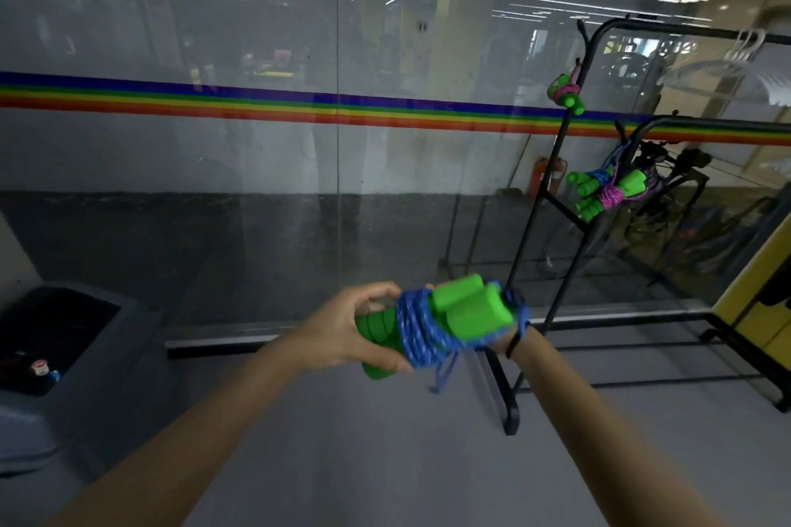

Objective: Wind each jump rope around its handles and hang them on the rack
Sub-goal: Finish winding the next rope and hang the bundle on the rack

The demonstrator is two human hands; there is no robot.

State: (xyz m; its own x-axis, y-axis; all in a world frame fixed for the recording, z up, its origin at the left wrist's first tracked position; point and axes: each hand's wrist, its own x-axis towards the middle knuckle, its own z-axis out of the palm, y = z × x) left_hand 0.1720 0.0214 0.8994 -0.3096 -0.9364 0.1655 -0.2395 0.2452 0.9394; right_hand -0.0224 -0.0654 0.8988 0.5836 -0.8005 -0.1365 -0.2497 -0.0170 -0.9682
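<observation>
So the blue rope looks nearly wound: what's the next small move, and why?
Probably pull the last slack round once more. The blue rope already coils the green handles, held by the left hand, but a loose loop hangs below; the right hand is mostly hidden. Then the rack.

Open floor is left between the blue jump rope (421, 329), gripped by the left hand (342, 329), and the black rack (512, 406). Its upper hook is taken by one wound bundle (567, 92), and the lower hook by two more (599, 193), it seems. Passage behind is closed by the glass wall (257, 184). The left side is narrowed by a grey bin (107, 355).
</observation>
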